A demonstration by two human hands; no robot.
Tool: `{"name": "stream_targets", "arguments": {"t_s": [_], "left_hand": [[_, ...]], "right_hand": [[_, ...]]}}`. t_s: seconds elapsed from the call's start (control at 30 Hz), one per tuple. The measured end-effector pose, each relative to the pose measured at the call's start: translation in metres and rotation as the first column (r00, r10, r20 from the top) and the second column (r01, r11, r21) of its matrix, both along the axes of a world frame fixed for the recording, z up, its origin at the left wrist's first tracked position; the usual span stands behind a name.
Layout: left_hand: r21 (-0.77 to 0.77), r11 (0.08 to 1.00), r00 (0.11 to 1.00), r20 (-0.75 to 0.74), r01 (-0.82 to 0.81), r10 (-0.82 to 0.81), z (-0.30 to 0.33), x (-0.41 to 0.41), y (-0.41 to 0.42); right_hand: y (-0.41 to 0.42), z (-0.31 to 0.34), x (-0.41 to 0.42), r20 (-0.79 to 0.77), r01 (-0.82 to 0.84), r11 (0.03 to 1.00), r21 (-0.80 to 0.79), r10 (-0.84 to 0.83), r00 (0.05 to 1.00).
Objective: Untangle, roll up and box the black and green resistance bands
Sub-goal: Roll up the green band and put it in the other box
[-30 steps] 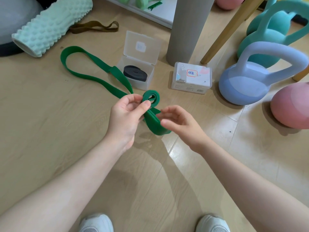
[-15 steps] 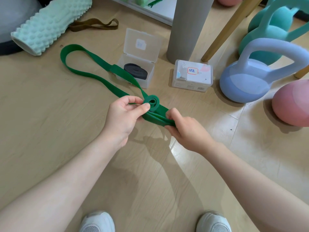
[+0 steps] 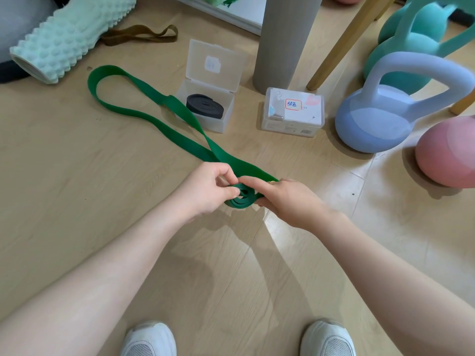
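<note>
Green band [image 3: 154,98] lies on the floor in front of the open box [image 3: 205,122], which holds the rolled black band [image 3: 204,107]. Left hand [image 3: 205,191] and right hand [image 3: 285,199] both pinch its small roll tight. If the pinch slips, the roll could spring open. Closed box [image 3: 291,113] beside the open box has a label I can't read.

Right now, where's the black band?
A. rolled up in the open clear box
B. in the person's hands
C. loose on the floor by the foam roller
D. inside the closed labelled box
A: the black band lies coiled inside the open clear box with its lid up, while both hands work the green band.
</note>
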State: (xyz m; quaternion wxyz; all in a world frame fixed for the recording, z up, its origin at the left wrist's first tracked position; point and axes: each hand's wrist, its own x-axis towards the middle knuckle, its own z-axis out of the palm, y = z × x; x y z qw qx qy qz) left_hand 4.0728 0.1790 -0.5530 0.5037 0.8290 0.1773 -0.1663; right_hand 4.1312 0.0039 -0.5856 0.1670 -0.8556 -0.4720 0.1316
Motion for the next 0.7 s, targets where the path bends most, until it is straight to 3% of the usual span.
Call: {"name": "stream_targets", "arguments": {"t_s": [0.07, 0.13, 0.23, 0.33, 0.4, 0.53, 0.7], "left_hand": [[-0.070, 0.994, 0.997, 0.004, -0.080, 0.081, 0.002, 0.001, -0.001], [-0.240, 0.929, 0.959, -0.019, -0.280, 0.284, 0.000, 0.001, -0.005], [-0.492, 0.653, 0.806, -0.205, -0.575, 0.555, -0.008, -0.003, -0.017], [-0.592, 0.499, 0.756, -0.334, -0.633, 0.563, -0.015, -0.009, -0.029], [-0.630, 0.498, 0.766, -0.258, -0.596, 0.589, -0.014, -0.011, -0.036], [-0.607, 0.591, 0.784, -0.086, -0.531, 0.615, -0.015, -0.014, -0.044], [-0.583, 0.646, 0.815, -0.050, -0.493, 0.578, -0.015, -0.014, -0.030]], "right_hand": [[0.001, -0.002, -0.003, -0.010, 0.062, 0.995, 0.073, -0.061, 0.998], [0.002, -0.003, -0.005, -0.053, 0.164, 0.983, 0.083, -0.160, 0.986], [0.009, -0.006, -0.015, -0.038, 0.305, 0.944, 0.122, -0.303, 0.952], [0.019, -0.009, -0.027, -0.143, 0.470, 0.879, 0.085, -0.456, 0.878], [0.025, -0.009, -0.036, -0.170, 0.526, 0.848, 0.065, -0.510, 0.843], [0.039, -0.008, -0.048, -0.258, 0.623, 0.781, 0.043, -0.593, 0.762], [0.039, -0.020, -0.048, -0.339, 0.599, 0.786, 0.155, -0.527, 0.779]]}}
